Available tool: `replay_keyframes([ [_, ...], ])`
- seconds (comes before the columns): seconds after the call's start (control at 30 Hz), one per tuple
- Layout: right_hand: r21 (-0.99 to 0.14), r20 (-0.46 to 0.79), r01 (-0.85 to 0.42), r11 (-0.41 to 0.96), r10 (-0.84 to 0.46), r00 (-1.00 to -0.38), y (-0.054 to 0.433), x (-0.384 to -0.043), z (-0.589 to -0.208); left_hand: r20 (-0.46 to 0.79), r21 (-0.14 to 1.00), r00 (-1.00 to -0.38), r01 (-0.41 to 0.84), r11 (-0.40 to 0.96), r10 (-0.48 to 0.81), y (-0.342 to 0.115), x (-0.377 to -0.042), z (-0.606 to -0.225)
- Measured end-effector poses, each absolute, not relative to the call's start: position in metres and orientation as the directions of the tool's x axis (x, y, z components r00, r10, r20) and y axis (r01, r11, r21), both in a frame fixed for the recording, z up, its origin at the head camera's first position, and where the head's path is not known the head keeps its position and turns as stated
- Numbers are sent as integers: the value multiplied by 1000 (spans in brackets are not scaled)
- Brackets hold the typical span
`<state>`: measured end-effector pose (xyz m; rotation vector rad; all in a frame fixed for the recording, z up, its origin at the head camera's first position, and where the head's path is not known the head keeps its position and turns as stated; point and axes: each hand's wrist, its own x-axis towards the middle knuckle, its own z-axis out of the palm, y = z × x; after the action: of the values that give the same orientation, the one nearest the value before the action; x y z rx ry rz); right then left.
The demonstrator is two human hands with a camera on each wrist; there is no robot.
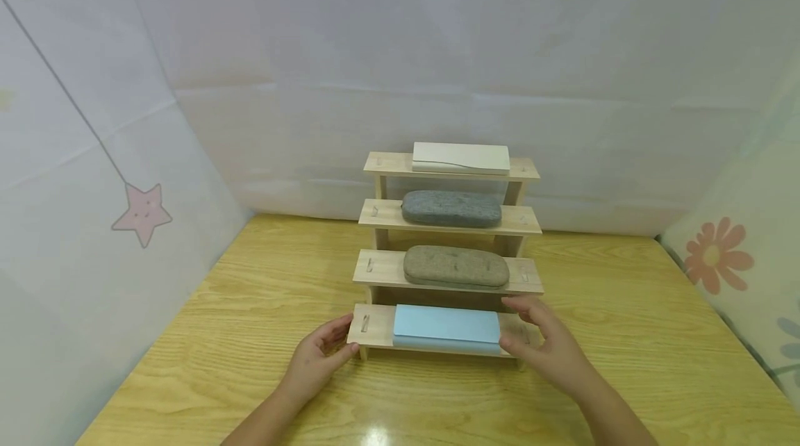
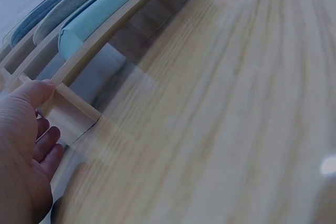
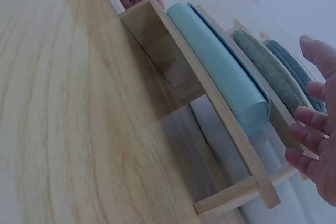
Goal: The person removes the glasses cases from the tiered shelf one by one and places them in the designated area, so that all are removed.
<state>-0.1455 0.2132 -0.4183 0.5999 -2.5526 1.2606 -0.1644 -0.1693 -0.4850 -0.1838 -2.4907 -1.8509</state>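
A light blue glasses case lies on the lowest step of a four-step wooden display stand. My left hand holds the left end of that step, its thumb at the front corner; in the left wrist view some fingers of the left hand curl below the board. By the right end of the blue case is my right hand, thumb and fingers spread. The right wrist view shows the right hand apart from the case, holding nothing.
Higher steps carry a brown fabric glasses case, a grey fabric glasses case and, on top, a white case. The stand is on a wood-grain table. Pale printed cloth hangs behind and at both sides.
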Motion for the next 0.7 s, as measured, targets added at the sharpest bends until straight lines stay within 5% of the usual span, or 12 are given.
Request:
replay_keyframes([
  [0.7, -601, 335, -489, 633, -355, -873, 191, -166, -435, 88, 955, -994, 104, 278, 68, -169, -163, -485],
])
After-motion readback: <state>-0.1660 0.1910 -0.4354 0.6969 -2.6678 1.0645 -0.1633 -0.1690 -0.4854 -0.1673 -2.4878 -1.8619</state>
